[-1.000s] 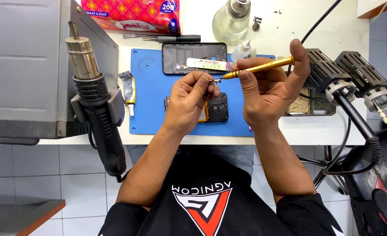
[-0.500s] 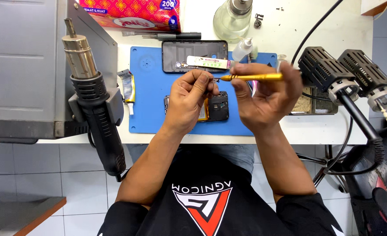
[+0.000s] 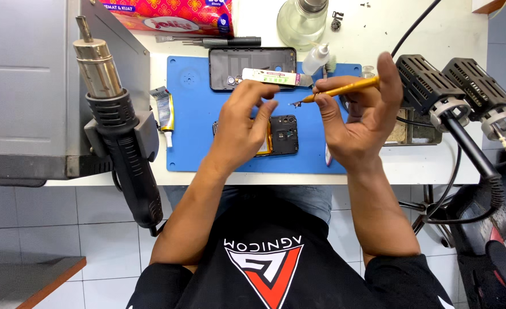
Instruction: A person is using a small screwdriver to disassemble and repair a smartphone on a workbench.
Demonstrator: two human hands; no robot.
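Since the earlier frames, both hands are seen raised off the opened phone point(image 3: 279, 135), the left hand point(image 3: 242, 123) loosened. Head view: the right hand point(image 3: 359, 117) is pinched on a yellow tool point(image 3: 344, 88), a tiny part apparently at its tip; left fingers are half spread beside it. Part transfer is judged in hand; steady placement is needed. The phone, dark and backless, lies on the blue mat point(image 3: 193, 123) on the bench point(image 3: 447, 166).

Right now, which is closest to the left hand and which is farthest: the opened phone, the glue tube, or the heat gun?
From the left hand:
1. Opened phone, partly under the hand on the blue mat.
2. Glue tube, to the left at the mat's edge.
3. Heat gun, farther left, hanging beside the grey box.
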